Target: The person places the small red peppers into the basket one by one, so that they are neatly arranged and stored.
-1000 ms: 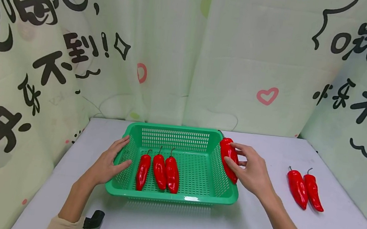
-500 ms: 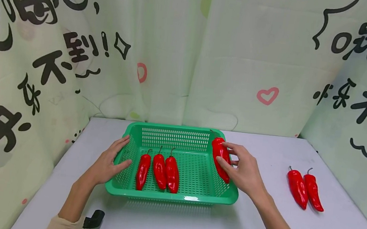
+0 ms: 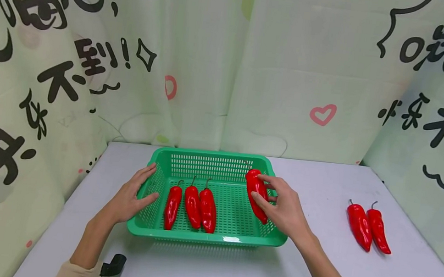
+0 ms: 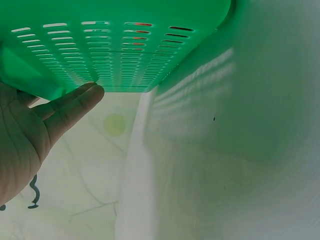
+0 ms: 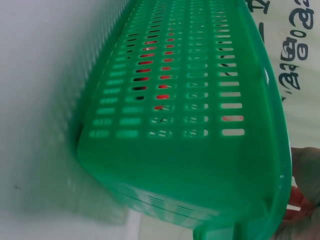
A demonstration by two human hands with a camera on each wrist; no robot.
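Observation:
In the head view my right hand [image 3: 285,207] pinches a large red chili pepper [image 3: 254,189] between thumb and fingers, over the right part of a green plastic basket [image 3: 201,238]. The pepper tilts, stem end up and away. My left hand [image 3: 131,199] rests with straight fingers against the basket's left side, thumb pointing inward. Inside the basket lie three red peppers side by side: a left one [image 3: 172,208], a middle one [image 3: 193,206] and a right one [image 3: 207,210]. In the right wrist view the basket wall hides most of the right hand [image 5: 306,200].
Two more red peppers, a wider one [image 3: 359,227] and a slimmer one [image 3: 379,231], lie on the white table [image 3: 205,275] to the right. A pale curtain [image 3: 281,62] with black lettering stands behind and at both sides.
My right hand has carried the pepper leftward and slightly down, from the basket's right rim to over its inside. The left hand and the basket have stayed in place.

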